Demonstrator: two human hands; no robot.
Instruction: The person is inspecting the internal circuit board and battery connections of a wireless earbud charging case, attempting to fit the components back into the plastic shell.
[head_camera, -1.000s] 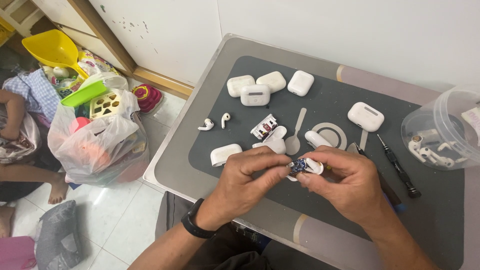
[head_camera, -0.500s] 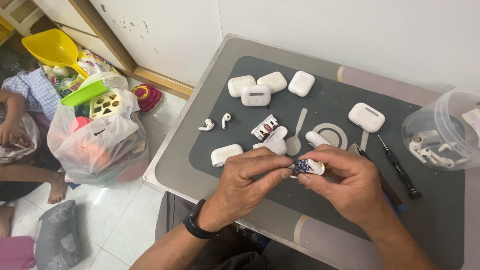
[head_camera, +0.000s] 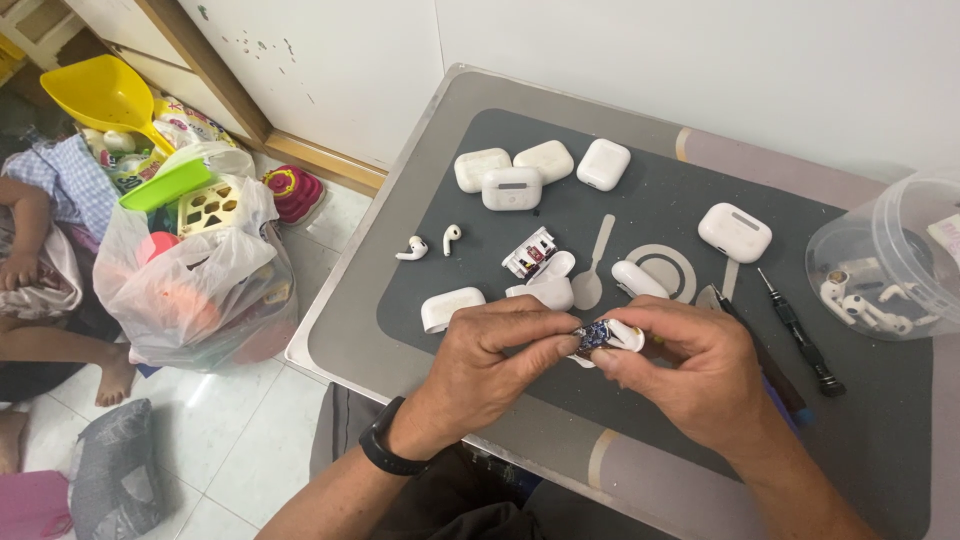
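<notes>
Roughly, left to right: on the floor at far left a plastic bag of toys (head_camera: 195, 270) with a yellow scoop (head_camera: 100, 92) behind it, and another person's arm and leg (head_camera: 50, 300) at the frame edge, not involved.

On the table, the dark work mat (head_camera: 640, 440) carries two loose earbuds (head_camera: 430, 243) at its left, a cluster of four white charging cases (head_camera: 540, 165) at the far side, an opened case shell (head_camera: 452, 307) just left of the hands.

Left hand (head_camera: 495, 360) is closed in a pinch, thumb and forefinger on the small circuit board (head_camera: 592, 335). Right hand (head_camera: 690, 370) grips the same piece from the other side, holding the white shell part (head_camera: 625, 335) it sits in. Both hover just above the near-centre of the mat.

Step looks like separating or seating the board in the shell. My read: next move needs a steady right-hand hold and a light, straight pull or push from the left; a twist could tear a flex.

Right of the hands: a metal spudger (head_camera: 592, 270), another case (head_camera: 735, 232), a black screwdriver (head_camera: 800, 330), and a clear tub of earbud parts (head_camera: 885, 260) at far right.
</notes>
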